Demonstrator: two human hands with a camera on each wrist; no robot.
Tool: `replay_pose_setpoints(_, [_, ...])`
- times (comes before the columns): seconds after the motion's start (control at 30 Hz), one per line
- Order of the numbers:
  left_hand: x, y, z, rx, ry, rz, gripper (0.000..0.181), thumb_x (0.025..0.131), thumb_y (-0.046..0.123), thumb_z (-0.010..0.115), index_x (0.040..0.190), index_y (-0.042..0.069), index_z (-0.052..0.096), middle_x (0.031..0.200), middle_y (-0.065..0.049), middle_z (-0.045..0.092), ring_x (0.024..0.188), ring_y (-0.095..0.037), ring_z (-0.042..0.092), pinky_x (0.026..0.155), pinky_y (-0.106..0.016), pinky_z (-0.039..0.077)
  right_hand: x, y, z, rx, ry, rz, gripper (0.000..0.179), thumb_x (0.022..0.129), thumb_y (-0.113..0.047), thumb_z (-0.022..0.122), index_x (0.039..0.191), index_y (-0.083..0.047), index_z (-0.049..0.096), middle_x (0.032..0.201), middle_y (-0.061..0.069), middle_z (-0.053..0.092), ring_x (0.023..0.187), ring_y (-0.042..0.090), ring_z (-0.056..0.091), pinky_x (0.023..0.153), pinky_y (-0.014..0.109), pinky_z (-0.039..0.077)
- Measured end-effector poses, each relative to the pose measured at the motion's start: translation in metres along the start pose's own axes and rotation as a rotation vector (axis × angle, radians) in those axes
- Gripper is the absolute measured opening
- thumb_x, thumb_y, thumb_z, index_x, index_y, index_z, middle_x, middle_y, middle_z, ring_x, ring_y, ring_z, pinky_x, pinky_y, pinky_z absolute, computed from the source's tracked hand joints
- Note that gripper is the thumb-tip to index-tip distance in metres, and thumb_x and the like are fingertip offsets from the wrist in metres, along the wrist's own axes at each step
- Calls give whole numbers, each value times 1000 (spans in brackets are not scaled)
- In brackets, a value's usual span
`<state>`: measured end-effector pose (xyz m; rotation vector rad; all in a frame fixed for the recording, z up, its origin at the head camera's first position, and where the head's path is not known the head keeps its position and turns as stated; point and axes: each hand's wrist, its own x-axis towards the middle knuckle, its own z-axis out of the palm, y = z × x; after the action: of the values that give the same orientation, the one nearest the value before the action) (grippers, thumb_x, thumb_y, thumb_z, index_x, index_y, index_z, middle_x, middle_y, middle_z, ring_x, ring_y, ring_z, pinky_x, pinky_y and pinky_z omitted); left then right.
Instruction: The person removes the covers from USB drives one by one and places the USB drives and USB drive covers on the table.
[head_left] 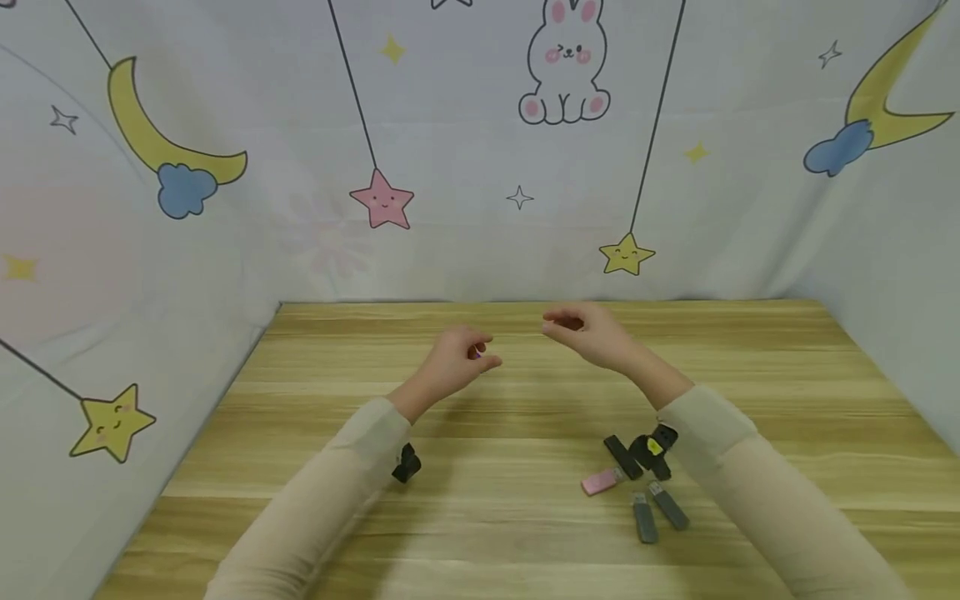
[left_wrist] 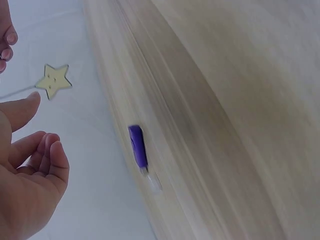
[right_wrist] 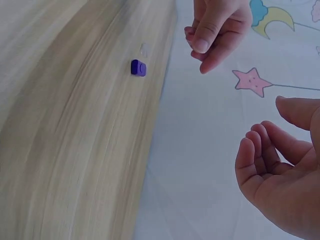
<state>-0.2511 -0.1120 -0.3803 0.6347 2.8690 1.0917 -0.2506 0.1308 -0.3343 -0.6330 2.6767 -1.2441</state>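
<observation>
My left hand [head_left: 457, 357] hovers over the far middle of the table, fingers loosely bent and nothing between them. To its right, my right hand [head_left: 592, 333] is also raised, fingers bent, thumb apart, and holds nothing. A purple USB stick [left_wrist: 137, 146] lies on the wood below the hands, touched by neither. Beyond its metal end is a clear piece [left_wrist: 155, 182], whose kind I cannot tell. From the right wrist view the purple stick shows its end; in the head view the left hand hides nearly all of it.
Near the right sleeve lie a pink USB stick [head_left: 600, 482], two grey USB sticks [head_left: 645, 518] and a black stick [head_left: 622, 457]. Black devices sit by the right sleeve [head_left: 708, 429] and left sleeve [head_left: 367, 442]. A printed white cloth [head_left: 465, 258] stands behind the table [head_left: 510, 533].
</observation>
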Motion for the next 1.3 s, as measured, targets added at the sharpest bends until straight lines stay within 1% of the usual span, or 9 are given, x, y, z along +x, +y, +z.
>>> replay_pose_setpoints(0.13, [-1,13,6,-3,-8,82,41,89,21,70,123,-1,63,101,-15,65,76,-17,54,68,-29,48,-19,2,-9,-37,8,-30,38,99,-24,55,128,1,58,113,14,64,99,26,58,83,42,50])
replay_pose_setpoints(0.23, [-3,22,10,-10,-19,125,40,89,20,71,122,-1,63,100,-15,64,77,-16,54,68,-28,48,-33,5,-13,-62,7,-50,38,99,-24,55,127,2,59,112,13,64,99,25,59,83,42,50])
replay_pose_setpoints(0.4, [-4,35,15,-35,-64,153,39,90,21,70,123,0,63,100,-12,62,80,-15,54,69,-26,47,-57,11,-18,-79,31,-61,37,99,-21,56,127,4,58,111,12,64,99,24,59,84,40,50])
replay_pose_setpoints(0.53, [-4,42,22,-79,-97,181,39,90,19,70,122,-1,63,100,-13,62,80,-15,55,70,-23,48,-75,17,-19,-85,64,-67,35,98,-19,58,125,4,60,107,10,65,96,22,60,80,33,51])
replay_pose_setpoints(0.67, [-4,49,31,-101,-134,217,39,89,18,70,122,-2,63,100,-14,62,82,-15,56,71,-20,49,-89,24,-19,-95,97,-61,33,97,-18,59,122,3,62,103,8,65,92,19,60,75,27,51])
replay_pose_setpoints(0.83, [-3,58,42,-87,-179,256,38,90,19,69,122,-1,63,100,-11,62,84,-15,56,73,-21,49,-103,34,-16,-83,131,-40,31,96,-18,60,120,2,63,104,7,64,90,14,59,73,24,51])
replay_pose_setpoints(1.0, [-1,64,55,-84,-208,309,38,90,16,69,121,-4,63,102,-17,63,88,-19,59,76,-20,50,-115,38,-12,-76,138,-30,31,95,-18,62,119,2,64,102,5,65,89,12,59,73,24,52])
replay_pose_setpoints(1.1, [0,67,63,-108,-226,319,37,89,13,70,120,-5,63,103,-19,63,89,-22,60,76,-20,50,-121,42,-8,-73,139,-22,31,95,-18,62,120,2,63,100,4,65,89,11,60,72,24,52])
replay_pose_setpoints(1.3, [-2,69,76,-135,-258,322,38,89,14,70,121,-6,62,103,-18,63,91,-21,61,76,-17,49,-130,50,0,-51,147,-25,31,94,-15,63,118,4,63,97,2,65,85,6,59,70,24,52])
